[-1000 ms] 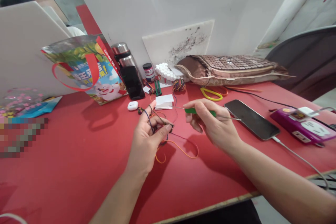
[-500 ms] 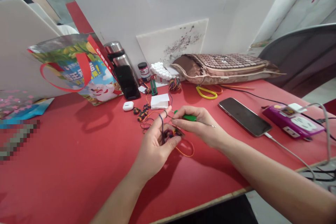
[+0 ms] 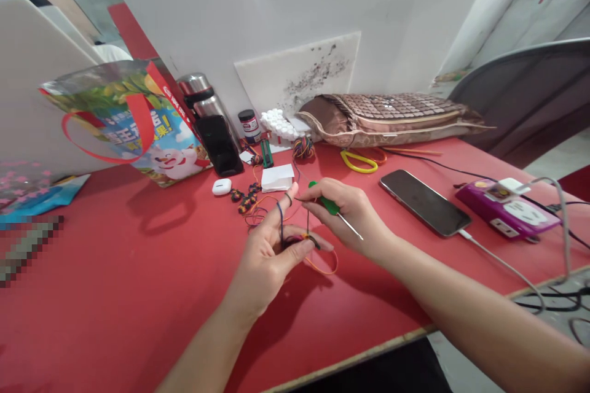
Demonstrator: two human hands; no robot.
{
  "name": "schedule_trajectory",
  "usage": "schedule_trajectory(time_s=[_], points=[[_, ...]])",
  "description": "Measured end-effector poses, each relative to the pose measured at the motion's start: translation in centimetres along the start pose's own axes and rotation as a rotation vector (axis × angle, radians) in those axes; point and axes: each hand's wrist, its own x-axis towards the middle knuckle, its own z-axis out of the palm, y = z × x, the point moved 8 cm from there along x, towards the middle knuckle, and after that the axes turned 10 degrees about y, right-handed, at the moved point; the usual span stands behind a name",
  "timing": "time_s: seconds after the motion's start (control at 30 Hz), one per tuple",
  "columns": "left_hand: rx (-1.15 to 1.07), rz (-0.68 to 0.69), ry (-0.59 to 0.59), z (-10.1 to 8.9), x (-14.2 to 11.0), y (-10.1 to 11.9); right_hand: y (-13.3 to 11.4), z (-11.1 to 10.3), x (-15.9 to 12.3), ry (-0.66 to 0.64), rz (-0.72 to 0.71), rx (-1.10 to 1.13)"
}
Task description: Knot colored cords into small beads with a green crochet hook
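My left hand (image 3: 265, 258) pinches a small multicoloured piece of knotted cord (image 3: 304, 237) between thumb and fingers. A dark cord (image 3: 281, 221) loops around its raised index finger. Fingertips of my right hand (image 3: 350, 212) pinch the dark cord's other stretch, drawn up from the knotwork. A green-handled tool (image 3: 329, 204) with a thin metal shaft also rests in the right hand, its shaft pointing back toward me; the tip is too small to make out. An orange cord loop (image 3: 329, 267) hangs below the knotwork. Behind the hands lie loose cords (image 3: 258, 212) and a finished-looking braided piece (image 3: 247, 199).
On the red table (image 3: 115, 295) stand a bag (image 3: 152, 129), flask (image 3: 203, 98) and black phone (image 3: 221, 147). Behind my hands are an earbud case (image 3: 222, 186), paper stack (image 3: 277, 178) and yellow-handled scissors (image 3: 358, 161). At right lie a charging phone (image 3: 424, 202) and purple power strip (image 3: 507, 209).
The tool in my right hand has turned, so its metal shaft points lower. The dark cord now stands taut between the right fingertips and the knotwork. The view has shifted slightly.
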Motion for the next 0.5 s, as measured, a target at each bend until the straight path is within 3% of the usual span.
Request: schedule_trajectory(time_s=[0.1,0.2,0.37,0.5], points=[[-0.055,-0.009,0.028,0.1,-0.1,0.0,-0.2,-0.5,0.1,0.025,-0.12,-0.179],[-0.104,-0.001,0.072,0.0,-0.2,0.0,-0.4,-0.7,0.3,0.032,-0.166,-0.224],[-0.101,-0.006,0.116,-0.7,0.2,0.0,-1.6,-1.8,0.7,0.107,-0.156,-0.04],[-0.167,-0.004,0.211,-1.7,0.7,0.1,-2.8,-1.6,0.6,0.018,-0.152,0.153]])
